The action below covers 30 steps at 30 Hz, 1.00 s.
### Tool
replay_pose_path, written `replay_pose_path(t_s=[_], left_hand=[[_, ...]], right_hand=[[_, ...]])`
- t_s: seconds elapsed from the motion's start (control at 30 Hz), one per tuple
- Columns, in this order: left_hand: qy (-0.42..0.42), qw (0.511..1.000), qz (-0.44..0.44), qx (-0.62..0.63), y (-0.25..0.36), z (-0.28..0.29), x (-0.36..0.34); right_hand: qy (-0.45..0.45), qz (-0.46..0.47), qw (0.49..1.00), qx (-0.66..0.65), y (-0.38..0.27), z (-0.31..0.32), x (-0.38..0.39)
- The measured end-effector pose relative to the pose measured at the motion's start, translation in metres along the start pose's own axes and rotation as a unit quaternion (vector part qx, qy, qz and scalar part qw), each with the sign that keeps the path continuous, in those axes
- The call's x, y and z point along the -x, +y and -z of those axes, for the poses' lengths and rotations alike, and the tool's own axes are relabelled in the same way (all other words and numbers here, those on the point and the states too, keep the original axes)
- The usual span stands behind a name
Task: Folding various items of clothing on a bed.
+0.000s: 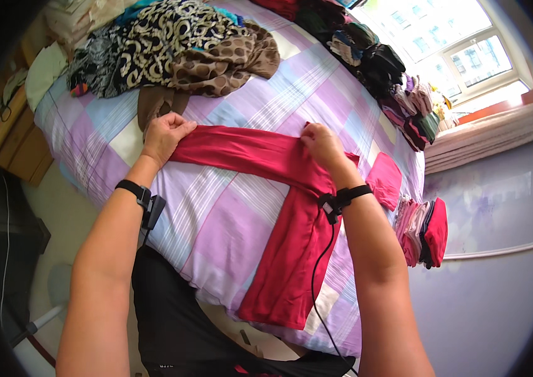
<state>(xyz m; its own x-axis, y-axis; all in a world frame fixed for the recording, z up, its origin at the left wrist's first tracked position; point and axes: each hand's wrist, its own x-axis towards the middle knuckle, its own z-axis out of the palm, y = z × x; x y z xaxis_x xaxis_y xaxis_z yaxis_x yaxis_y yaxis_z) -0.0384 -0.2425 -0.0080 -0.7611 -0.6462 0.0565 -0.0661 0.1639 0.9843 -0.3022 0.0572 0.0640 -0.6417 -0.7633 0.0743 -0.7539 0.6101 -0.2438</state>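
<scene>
Fingers of the left hand (163, 139) are drawn together in a pinch on one end of a red garment (291, 251); those of the right hand (326, 146) are bent and closed on its upper edge, near the corner. Between the hands one length of the garment runs straight across the bed (229, 220), while a second length lies down towards the near edge, passing beside the right forearm, so that the whole makes a bent shape. Each wrist wears a black band with a small device; a dark cable trails from the right one.

Large checks of lilac, pale blue and cream, crossed by white stripes, cover the bed, with shallow wrinkles in the sheet. On its far left side sits a loose heap (153, 50) of patterned cloth, with a brown spotted piece (216, 69) on the near side. Folded clothes (367, 56) line the far right edge. Nearer, a folded red piece (384, 179) lies just beside the garment, close to a pile (411, 232) of pink, dark and red items. Bright light fills the window (430, 25) at upper right, above a pale curtain (486, 135). At left, a wooden cabinet (21, 138) stands by the bed.
</scene>
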Motion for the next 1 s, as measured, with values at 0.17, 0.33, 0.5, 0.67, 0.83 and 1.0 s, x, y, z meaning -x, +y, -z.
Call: replay_pose_path(t_s=[0.17, 0.33, 0.5, 0.67, 0.83, 1.0], left_hand=[[0.006, 1.000, -0.014, -0.013, -0.016, -0.002, -0.004], [-0.011, 0.999, -0.006, 0.030, -0.015, -0.010, -0.002], [-0.014, 0.997, -0.075, 0.006, -0.023, -0.003, -0.001], [-0.017, 0.997, -0.056, -0.050, -0.015, 0.000, -0.006], [-0.043, 0.997, -0.025, 0.057, 0.016, 0.006, 0.005], [-0.085, 0.974, -0.209, -0.009, 0.139, -0.035, 0.047]], right_hand=[[0.061, -0.069, 0.995, -0.042, 0.015, -0.001, -0.013], [0.089, 0.000, 0.993, -0.072, 0.011, -0.002, 0.004], [0.152, -0.067, 0.978, -0.126, 0.005, 0.016, 0.049], [0.175, -0.139, 0.969, -0.109, 0.050, 0.010, 0.123], [0.096, -0.172, 0.970, -0.144, 0.058, -0.011, 0.166], [0.110, -0.218, 0.912, -0.330, 0.068, -0.009, 0.165]])
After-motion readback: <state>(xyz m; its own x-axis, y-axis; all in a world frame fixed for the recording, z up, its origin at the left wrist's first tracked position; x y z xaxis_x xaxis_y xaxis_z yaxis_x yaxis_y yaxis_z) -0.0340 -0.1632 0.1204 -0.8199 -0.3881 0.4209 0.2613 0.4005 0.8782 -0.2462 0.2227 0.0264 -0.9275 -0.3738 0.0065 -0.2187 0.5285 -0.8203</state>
